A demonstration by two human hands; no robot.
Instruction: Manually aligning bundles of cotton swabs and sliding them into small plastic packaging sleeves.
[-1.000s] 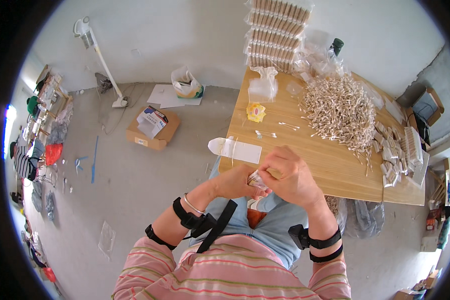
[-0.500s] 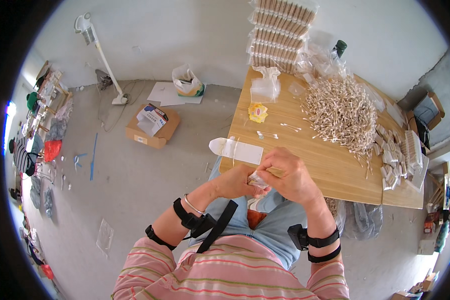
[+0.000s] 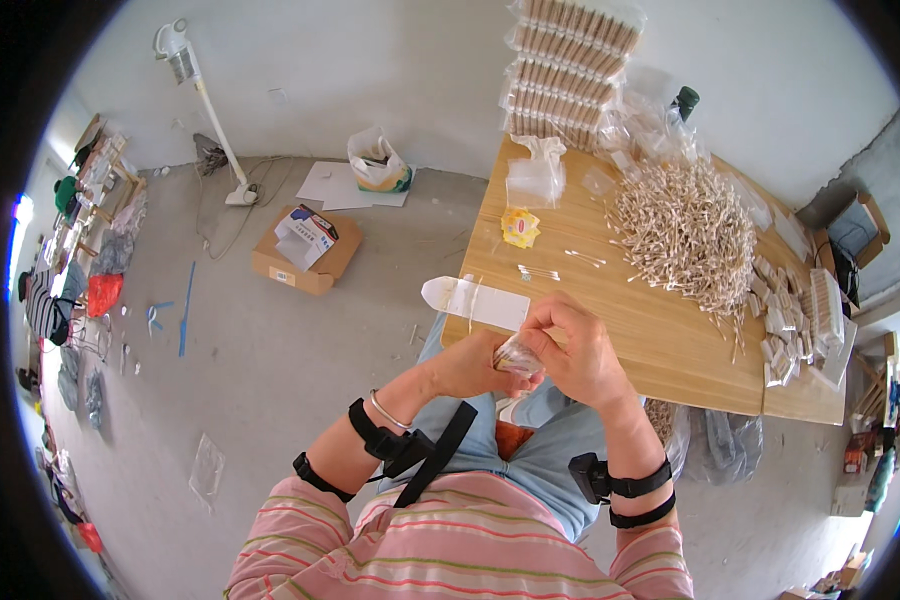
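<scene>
The grip is firm, the left hand (image 3: 470, 365) curled around a small, shiny clear-plastic packet (image 3: 516, 357) beside the light-brown wooden bench (image 3: 670, 362), the right hand (image 3: 575, 355) pinching it, more packet showing than a moment ago, suggesting a shifted hold.

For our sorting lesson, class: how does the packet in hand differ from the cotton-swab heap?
The left hand holds the packet; the heap lies on the table. The packet is small, the heap large. The packet looks glossy and wrapped, the heap loose.
</scene>
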